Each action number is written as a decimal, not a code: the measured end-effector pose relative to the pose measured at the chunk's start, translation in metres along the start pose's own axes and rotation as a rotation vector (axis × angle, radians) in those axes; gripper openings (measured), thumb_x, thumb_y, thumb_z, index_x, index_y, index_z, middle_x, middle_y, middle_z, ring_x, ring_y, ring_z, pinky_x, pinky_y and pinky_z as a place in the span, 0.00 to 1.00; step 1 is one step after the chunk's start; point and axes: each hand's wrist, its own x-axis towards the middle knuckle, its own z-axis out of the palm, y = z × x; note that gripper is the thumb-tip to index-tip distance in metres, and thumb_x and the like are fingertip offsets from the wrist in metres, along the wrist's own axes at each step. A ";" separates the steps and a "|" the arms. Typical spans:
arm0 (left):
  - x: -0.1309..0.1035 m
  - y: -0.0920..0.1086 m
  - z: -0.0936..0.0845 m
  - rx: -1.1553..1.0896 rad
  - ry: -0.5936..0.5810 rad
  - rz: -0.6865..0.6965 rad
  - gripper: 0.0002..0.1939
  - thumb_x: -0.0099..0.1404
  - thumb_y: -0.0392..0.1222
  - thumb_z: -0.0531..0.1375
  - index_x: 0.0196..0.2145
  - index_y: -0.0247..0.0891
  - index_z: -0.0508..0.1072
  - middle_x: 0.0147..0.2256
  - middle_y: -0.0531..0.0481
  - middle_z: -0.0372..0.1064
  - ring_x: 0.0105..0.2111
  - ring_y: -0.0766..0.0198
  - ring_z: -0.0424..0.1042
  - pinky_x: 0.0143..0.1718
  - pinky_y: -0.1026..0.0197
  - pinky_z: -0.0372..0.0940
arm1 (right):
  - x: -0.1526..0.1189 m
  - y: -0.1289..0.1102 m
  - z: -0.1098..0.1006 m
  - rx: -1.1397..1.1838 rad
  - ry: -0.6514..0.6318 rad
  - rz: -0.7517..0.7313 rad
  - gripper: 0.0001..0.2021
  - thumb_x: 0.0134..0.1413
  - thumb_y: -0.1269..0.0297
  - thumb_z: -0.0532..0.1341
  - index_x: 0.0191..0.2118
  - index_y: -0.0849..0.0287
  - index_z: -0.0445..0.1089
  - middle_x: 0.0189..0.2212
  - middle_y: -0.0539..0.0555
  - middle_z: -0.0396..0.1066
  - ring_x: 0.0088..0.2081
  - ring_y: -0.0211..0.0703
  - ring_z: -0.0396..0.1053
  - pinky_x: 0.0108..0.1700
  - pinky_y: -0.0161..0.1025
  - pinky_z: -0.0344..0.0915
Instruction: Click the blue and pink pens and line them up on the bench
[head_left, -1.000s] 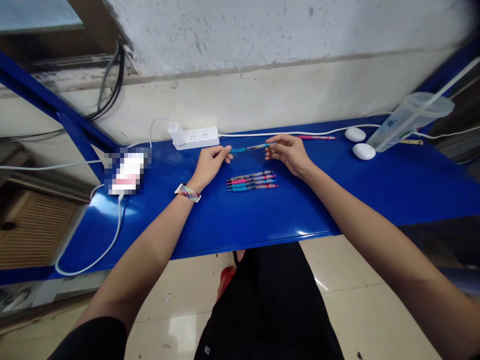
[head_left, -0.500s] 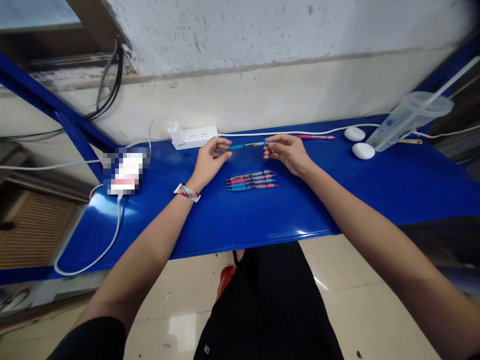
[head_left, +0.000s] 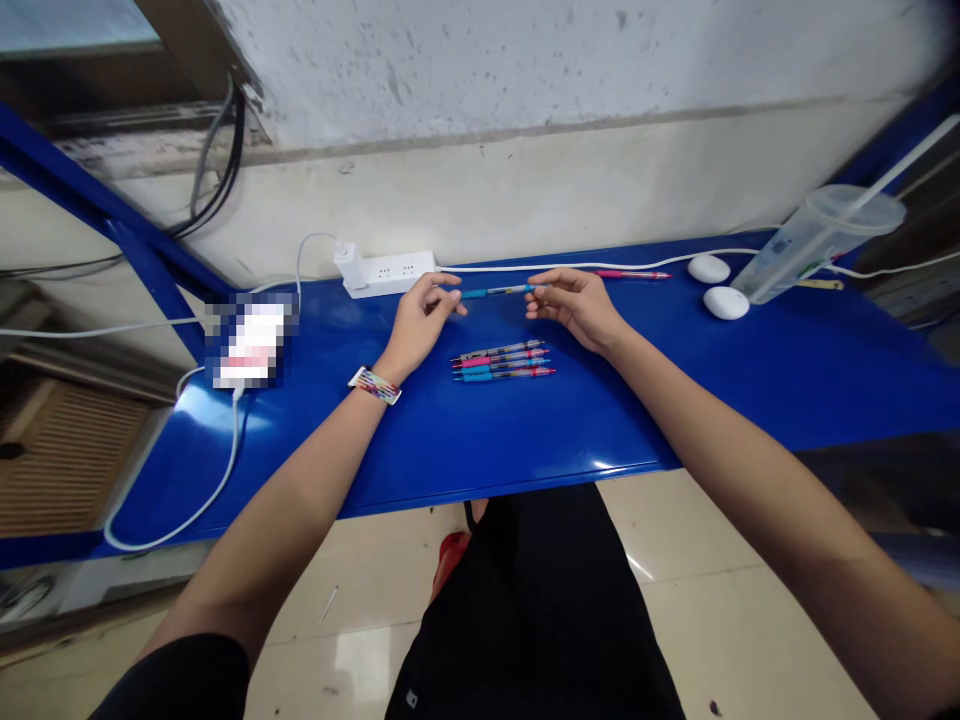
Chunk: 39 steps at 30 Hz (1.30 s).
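Observation:
A blue pen [head_left: 495, 292] with a clear barrel is held level between my two hands, above the blue table [head_left: 510, 440]. My left hand [head_left: 421, 318] pinches its left tip between thumb and fingers. My right hand [head_left: 576, 306] grips the other end, thumb against fingertips. Below the held pen several pens [head_left: 501, 362] lie side by side on the table, with grey, pink and blue grips and their tips pointing left.
Behind stands a white power strip [head_left: 397, 274] with a plugged charger [head_left: 349, 268]. A phone [head_left: 253, 340] with cables lies left. Toward the right are a pink pen [head_left: 632, 274], two white rounded objects [head_left: 726, 302] and a clear plastic cup [head_left: 817, 240] with a straw.
My left thumb and fingers have closed on the left tip of the blue pen; they were more apart before. The right hand and the row of pens stay in place.

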 end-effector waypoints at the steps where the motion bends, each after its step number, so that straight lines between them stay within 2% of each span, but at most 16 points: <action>1: 0.000 0.001 0.000 0.016 0.001 0.009 0.13 0.74 0.41 0.69 0.54 0.44 0.77 0.40 0.49 0.82 0.41 0.60 0.83 0.43 0.58 0.76 | 0.000 0.000 0.000 0.002 -0.001 0.000 0.17 0.48 0.59 0.83 0.40 0.58 0.82 0.33 0.53 0.83 0.34 0.42 0.81 0.44 0.45 0.84; 4: 0.000 0.004 0.001 0.049 0.006 0.024 0.18 0.67 0.38 0.74 0.53 0.44 0.79 0.46 0.47 0.82 0.47 0.58 0.83 0.42 0.59 0.76 | 0.000 0.001 0.000 0.020 -0.015 -0.009 0.18 0.46 0.58 0.84 0.40 0.59 0.83 0.32 0.53 0.83 0.34 0.43 0.81 0.43 0.44 0.84; 8: -0.001 0.006 0.002 0.024 -0.010 -0.007 0.10 0.76 0.41 0.67 0.53 0.43 0.80 0.37 0.49 0.82 0.40 0.59 0.84 0.46 0.56 0.78 | 0.000 0.002 -0.001 0.036 -0.038 -0.014 0.19 0.45 0.57 0.84 0.40 0.59 0.83 0.33 0.54 0.84 0.34 0.43 0.82 0.43 0.44 0.84; 12: -0.002 0.009 0.002 0.072 -0.013 0.022 0.18 0.67 0.36 0.73 0.54 0.44 0.82 0.52 0.45 0.84 0.52 0.56 0.83 0.46 0.58 0.78 | -0.001 0.002 -0.001 0.025 -0.027 0.003 0.18 0.47 0.58 0.84 0.40 0.59 0.83 0.33 0.54 0.84 0.34 0.43 0.82 0.44 0.45 0.84; 13: -0.002 0.010 0.002 0.079 -0.020 0.016 0.17 0.68 0.38 0.73 0.54 0.44 0.82 0.52 0.45 0.84 0.52 0.56 0.83 0.47 0.57 0.78 | -0.001 0.002 0.000 0.023 -0.027 0.005 0.17 0.47 0.59 0.83 0.40 0.59 0.83 0.33 0.54 0.84 0.35 0.43 0.82 0.44 0.45 0.84; 17: -0.004 0.013 0.003 0.097 -0.029 -0.010 0.09 0.74 0.44 0.68 0.49 0.43 0.86 0.42 0.47 0.86 0.42 0.58 0.84 0.48 0.53 0.77 | -0.002 0.001 0.001 0.026 -0.031 0.006 0.17 0.47 0.60 0.83 0.40 0.59 0.83 0.33 0.55 0.84 0.34 0.44 0.82 0.43 0.45 0.84; 21: -0.004 0.016 0.004 0.121 0.009 0.042 0.09 0.67 0.40 0.73 0.45 0.44 0.86 0.46 0.47 0.86 0.46 0.56 0.83 0.48 0.53 0.77 | -0.003 -0.001 0.003 -0.005 -0.017 0.034 0.16 0.48 0.60 0.82 0.40 0.59 0.82 0.32 0.54 0.83 0.33 0.42 0.81 0.44 0.45 0.84; 26: -0.004 0.017 0.005 0.060 0.018 -0.011 0.08 0.74 0.45 0.69 0.48 0.45 0.86 0.37 0.48 0.85 0.40 0.58 0.84 0.47 0.54 0.77 | -0.003 -0.002 0.004 -0.004 -0.008 0.022 0.15 0.50 0.60 0.82 0.39 0.58 0.82 0.32 0.53 0.83 0.34 0.43 0.81 0.44 0.45 0.84; 29: -0.006 0.019 0.005 0.105 0.004 0.007 0.07 0.71 0.46 0.72 0.43 0.44 0.87 0.41 0.47 0.87 0.41 0.56 0.84 0.47 0.52 0.77 | -0.003 -0.002 0.003 0.006 -0.019 0.016 0.15 0.48 0.60 0.82 0.39 0.58 0.83 0.32 0.54 0.84 0.33 0.43 0.81 0.43 0.44 0.84; 32: -0.007 0.023 0.005 0.137 0.021 0.040 0.07 0.68 0.45 0.74 0.43 0.44 0.87 0.43 0.47 0.87 0.43 0.55 0.83 0.48 0.51 0.77 | -0.002 -0.001 0.002 0.024 -0.019 0.016 0.15 0.46 0.61 0.82 0.39 0.60 0.83 0.31 0.55 0.84 0.32 0.43 0.81 0.41 0.44 0.83; 39: -0.007 0.024 0.006 0.124 -0.019 0.012 0.07 0.70 0.47 0.72 0.43 0.46 0.89 0.41 0.47 0.87 0.40 0.56 0.82 0.46 0.51 0.77 | -0.004 -0.004 0.005 -0.007 -0.008 0.023 0.13 0.50 0.62 0.80 0.39 0.59 0.82 0.31 0.54 0.83 0.32 0.42 0.81 0.43 0.45 0.83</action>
